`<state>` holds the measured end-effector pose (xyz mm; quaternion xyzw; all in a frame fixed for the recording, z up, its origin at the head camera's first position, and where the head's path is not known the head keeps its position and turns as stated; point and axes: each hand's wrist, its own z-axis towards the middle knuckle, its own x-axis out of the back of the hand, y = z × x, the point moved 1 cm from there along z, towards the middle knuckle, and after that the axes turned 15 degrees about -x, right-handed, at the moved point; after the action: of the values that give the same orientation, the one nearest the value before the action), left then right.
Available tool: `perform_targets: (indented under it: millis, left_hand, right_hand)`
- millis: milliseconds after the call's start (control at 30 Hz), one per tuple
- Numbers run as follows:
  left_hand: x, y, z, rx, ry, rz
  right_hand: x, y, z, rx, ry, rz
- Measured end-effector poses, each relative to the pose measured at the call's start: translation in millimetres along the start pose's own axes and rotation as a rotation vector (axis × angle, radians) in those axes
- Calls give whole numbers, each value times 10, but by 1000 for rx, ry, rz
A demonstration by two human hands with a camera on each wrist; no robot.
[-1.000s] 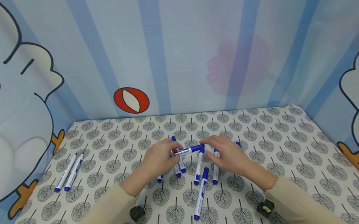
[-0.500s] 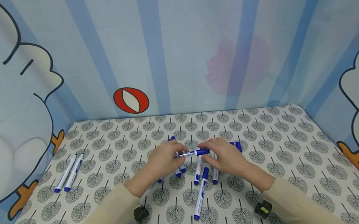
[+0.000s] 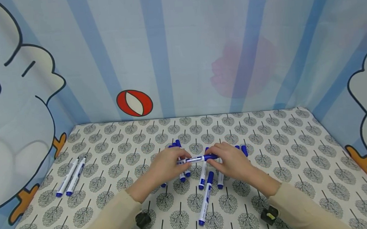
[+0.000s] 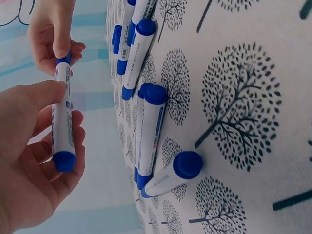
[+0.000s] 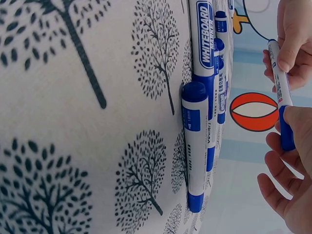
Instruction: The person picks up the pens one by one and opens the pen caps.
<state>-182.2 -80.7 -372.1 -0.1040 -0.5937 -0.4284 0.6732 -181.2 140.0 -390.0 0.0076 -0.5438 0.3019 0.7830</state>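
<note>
Between both hands a white whiteboard marker (image 3: 196,159) with a blue cap (image 5: 286,131) is held roughly level above the table. My left hand (image 3: 168,163) pinches its white barrel between thumb and fingers; in the left wrist view the blue end plug (image 4: 64,161) sticks out past the fingers. My right hand (image 3: 231,159) grips the blue cap with thumb and fingertips. The cap meets the barrel. Below the hands lie several capped markers, among them one (image 3: 203,175) under the held marker and another (image 3: 220,176) under the right hand, partly hidden.
Nearest the person, a capped marker (image 3: 205,201) lies slanted. Two markers with bare dark tips, one (image 3: 67,177) beside the other (image 3: 76,176), lie at the left. Patterned cloth (image 3: 287,199) covers the table; a printed curtain (image 3: 193,58) stands behind it.
My right hand has closed its fingers round the cap, which it was only near or lightly touching a second ago. Both hands and the marker have come slightly lower.
</note>
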Motion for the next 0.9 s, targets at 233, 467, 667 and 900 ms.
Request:
perform_targets:
  millis: [233,467,667,900]
  left_hand:
    - [9,-54,-44,17,-28,-39]
    - [32,-59,-66,-8,-26,-8]
    - [36,-62,-77,-71,16,57]
    - [28,-59,-95,-141,58,85]
  right_hand:
    - [-16,-1,-3,0,-3,-4]
    - [-3,-32,4,-5,-13,-18]
    - [7,-37,8,20,-7,-26]
    - [3,-29,3,72,-7,-40]
